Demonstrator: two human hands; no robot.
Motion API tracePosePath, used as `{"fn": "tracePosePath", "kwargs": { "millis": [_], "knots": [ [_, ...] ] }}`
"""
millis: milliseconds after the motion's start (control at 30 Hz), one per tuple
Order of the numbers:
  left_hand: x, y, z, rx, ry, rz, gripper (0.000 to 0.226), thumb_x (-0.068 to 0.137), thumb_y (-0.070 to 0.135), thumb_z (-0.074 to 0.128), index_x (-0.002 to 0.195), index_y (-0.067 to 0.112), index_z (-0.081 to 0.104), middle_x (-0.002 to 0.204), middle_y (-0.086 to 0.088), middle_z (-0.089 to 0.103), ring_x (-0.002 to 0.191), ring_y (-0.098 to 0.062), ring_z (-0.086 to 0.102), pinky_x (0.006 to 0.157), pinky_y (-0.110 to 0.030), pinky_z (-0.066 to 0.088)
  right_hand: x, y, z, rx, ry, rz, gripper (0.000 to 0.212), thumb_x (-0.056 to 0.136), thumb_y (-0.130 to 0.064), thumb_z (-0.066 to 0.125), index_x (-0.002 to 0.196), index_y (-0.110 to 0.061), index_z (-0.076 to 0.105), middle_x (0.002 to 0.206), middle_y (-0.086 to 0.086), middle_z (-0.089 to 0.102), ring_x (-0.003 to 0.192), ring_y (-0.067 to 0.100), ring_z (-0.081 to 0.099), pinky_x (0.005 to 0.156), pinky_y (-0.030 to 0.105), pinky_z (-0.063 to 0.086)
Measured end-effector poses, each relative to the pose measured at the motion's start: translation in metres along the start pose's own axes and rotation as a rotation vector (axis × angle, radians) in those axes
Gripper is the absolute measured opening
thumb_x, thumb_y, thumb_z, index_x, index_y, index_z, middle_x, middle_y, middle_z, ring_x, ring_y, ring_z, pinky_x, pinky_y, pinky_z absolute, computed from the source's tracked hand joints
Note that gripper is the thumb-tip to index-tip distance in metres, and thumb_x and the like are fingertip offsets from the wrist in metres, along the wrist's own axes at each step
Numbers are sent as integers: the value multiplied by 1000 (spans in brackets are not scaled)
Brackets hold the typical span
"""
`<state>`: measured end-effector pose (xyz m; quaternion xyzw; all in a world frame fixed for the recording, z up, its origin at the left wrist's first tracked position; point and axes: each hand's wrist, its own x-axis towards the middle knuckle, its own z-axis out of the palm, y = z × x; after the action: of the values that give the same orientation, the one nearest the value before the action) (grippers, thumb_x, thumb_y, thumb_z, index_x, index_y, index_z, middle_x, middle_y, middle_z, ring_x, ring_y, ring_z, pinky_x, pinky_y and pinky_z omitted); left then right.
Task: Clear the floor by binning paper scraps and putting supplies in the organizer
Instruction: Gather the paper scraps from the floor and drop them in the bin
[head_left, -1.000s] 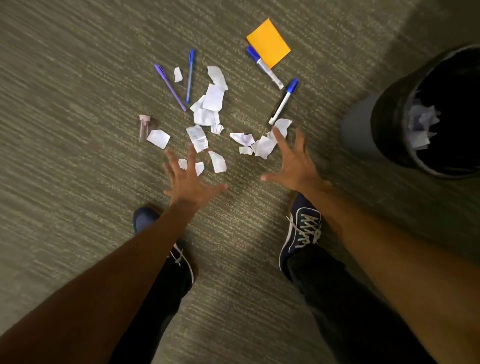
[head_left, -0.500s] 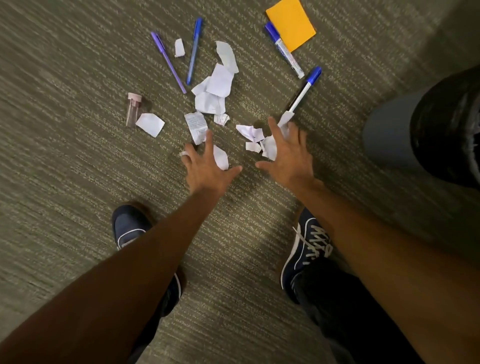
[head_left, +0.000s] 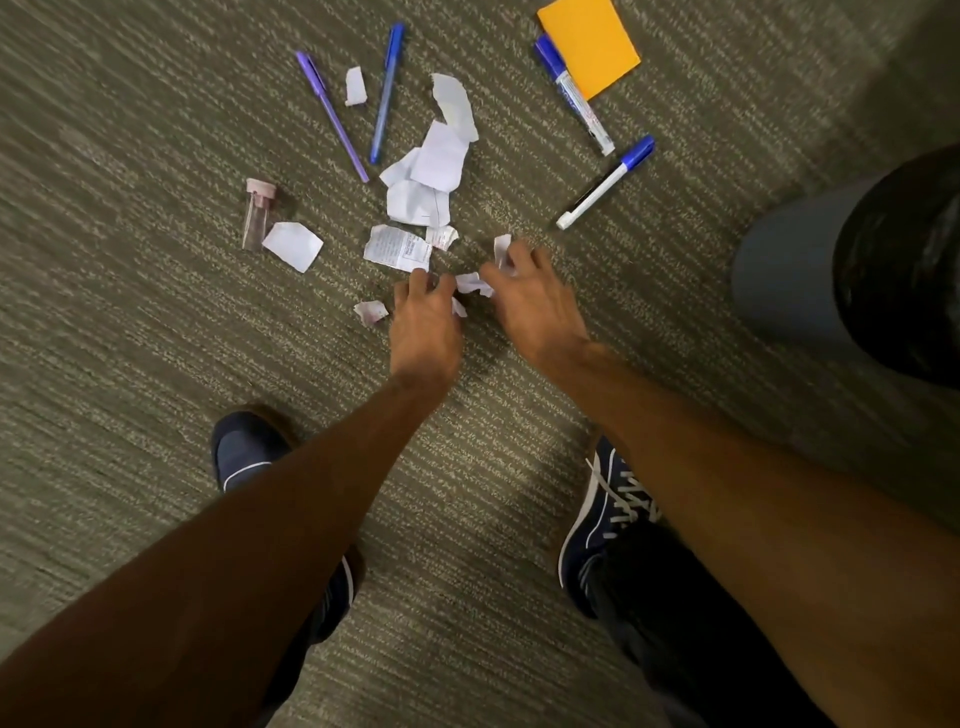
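Note:
White paper scraps (head_left: 418, 201) lie scattered on the carpet. My left hand (head_left: 425, 321) curls its fingers over small scraps near the pile's front. My right hand (head_left: 530, 296) closes on a scrap (head_left: 502, 249), with another scrap (head_left: 471, 283) between the two hands. A purple pen (head_left: 332, 117) and a blue pen (head_left: 385, 93) lie at the back left. Two blue-capped markers (head_left: 574, 96) (head_left: 605, 182) lie at the back right beside an orange sticky pad (head_left: 589, 44). A small clear vial with a pink cap (head_left: 257, 213) lies at the left.
A grey bin with a black liner (head_left: 810, 291) stands at the right edge. My two dark blue shoes (head_left: 244, 452) (head_left: 605, 514) stand on the carpet below the hands. No organizer is in view.
Both hands have gone from spread fingers to curled fingers, closing together on the nearest scraps. The view has shifted, so the bin now sits further off the right edge.

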<state>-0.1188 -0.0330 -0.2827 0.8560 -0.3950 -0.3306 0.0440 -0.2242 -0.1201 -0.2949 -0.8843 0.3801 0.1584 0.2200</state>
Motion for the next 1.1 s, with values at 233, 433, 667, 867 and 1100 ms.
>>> {"fn": "tracePosePath", "kwargs": {
  "millis": [233, 433, 667, 867, 1100],
  "knots": [
    [0, 1, -12, -30, 21, 52, 35, 93, 1, 63, 127, 7, 61, 130, -15, 58, 125, -28, 51, 108, -42, 45, 0, 5, -7, 46, -10, -33, 30, 92, 5, 53, 119, -2, 63, 125, 18, 57, 111, 36, 58, 91, 45, 52],
    [-14, 15, -35, -91, 127, 81, 29, 91, -4, 63, 119, 3, 68, 117, -15, 67, 106, -24, 64, 97, -28, 43, -14, 8, -37, 307, 105, 74, 21, 90, 7, 59, 107, 2, 70, 107, 18, 68, 93, 31, 67, 81, 32, 52],
    [-54, 66, -87, -203, 203, 166, 20, 85, -10, 67, 102, 0, 73, 103, -19, 71, 92, -30, 68, 81, -24, 49, -64, 8, -109, 511, 314, 216, 10, 92, -1, 62, 96, 2, 71, 96, 14, 70, 84, 22, 65, 77, 32, 56],
    [-85, 134, -134, -267, 230, 278, 25, 83, -10, 67, 105, 1, 74, 103, -15, 72, 93, -24, 68, 82, -10, 39, -109, 16, -177, 620, 446, 306, 12, 88, 0, 65, 97, -3, 72, 95, 9, 69, 81, 14, 62, 67, 19, 46],
    [-104, 225, -176, -292, 184, 391, 23, 84, -8, 66, 103, 3, 76, 101, -13, 71, 90, -17, 64, 80, -2, 34, -159, 48, -243, 696, 648, 472, 13, 84, -1, 68, 95, -3, 72, 93, 10, 70, 83, 20, 65, 72, 17, 44]
  ]
}}
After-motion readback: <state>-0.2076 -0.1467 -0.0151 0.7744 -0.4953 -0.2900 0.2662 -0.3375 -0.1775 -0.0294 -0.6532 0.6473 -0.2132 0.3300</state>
